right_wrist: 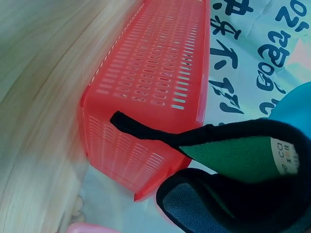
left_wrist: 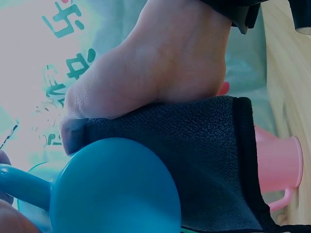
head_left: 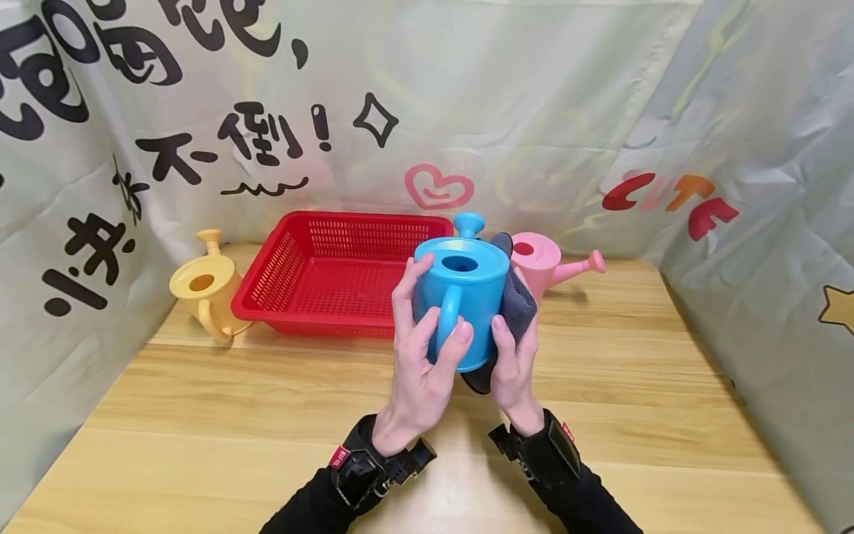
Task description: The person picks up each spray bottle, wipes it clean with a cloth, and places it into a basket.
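A: From the head camera, where is the blue watering can [head_left: 463,297]?

B: Lifted over the wooden table [head_left: 634,386], in front of the red plastic basket [head_left: 333,278]. The left hand [head_left: 423,356] wraps its fingers round the handle side, thumb lying against the handle, likely to keep the can steady

A: And the right hand [head_left: 514,363]?

B: It grasps a grey cloth [head_left: 520,304] and presses it to the can's right flank, thumb on the blue wall. Holding the can with one hand leaves the other free to rub, I'd judge

A: What else stands there?

B: A yellow watering can [head_left: 203,285] left of the basket and a pink watering can [head_left: 543,263] behind the blue one, both on the table, with a printed backdrop [head_left: 200,111] behind

A: The left wrist view?

B: The right hand [left_wrist: 160,63] lies across the cloth [left_wrist: 204,150], pinning it on the blue can [left_wrist: 114,189]; the pink can [left_wrist: 279,165] shows beyond. The left hand's own fingers barely show at the edge

A: Right wrist view?

B: The basket [right_wrist: 150,82] on the table [right_wrist: 39,97], and a black-edged fold of cloth [right_wrist: 233,160] with a green face and a label. No fingers show, so that view alone can't tell the grip
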Tool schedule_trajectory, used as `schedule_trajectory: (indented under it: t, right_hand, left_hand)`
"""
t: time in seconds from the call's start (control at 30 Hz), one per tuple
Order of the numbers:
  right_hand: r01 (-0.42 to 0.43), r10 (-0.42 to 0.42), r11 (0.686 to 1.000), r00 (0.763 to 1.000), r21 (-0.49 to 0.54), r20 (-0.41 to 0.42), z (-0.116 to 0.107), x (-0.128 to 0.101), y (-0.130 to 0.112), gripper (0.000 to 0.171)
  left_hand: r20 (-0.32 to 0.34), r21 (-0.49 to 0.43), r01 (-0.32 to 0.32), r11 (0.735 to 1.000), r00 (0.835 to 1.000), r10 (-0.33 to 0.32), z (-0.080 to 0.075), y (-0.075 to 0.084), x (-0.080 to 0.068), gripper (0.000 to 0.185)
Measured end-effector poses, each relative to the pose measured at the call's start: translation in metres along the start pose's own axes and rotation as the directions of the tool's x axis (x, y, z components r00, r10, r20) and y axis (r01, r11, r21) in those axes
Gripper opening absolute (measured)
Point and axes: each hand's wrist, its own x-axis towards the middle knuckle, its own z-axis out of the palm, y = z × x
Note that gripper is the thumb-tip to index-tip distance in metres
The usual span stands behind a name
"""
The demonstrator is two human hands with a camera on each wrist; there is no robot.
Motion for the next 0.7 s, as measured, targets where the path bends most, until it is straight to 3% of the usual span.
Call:
schedule_trajectory:
  t: [0.7]
  right_hand:
    - [-0.041,0.041,0.999,0.999,0.012,-0.009,0.0004,-0.0017,0.0024,0.056]
  left_hand:
    - [-0.001,0.009,-0.009,1.0,1.0,0.009,-0.0003,0.0001,0.0001,0.039]
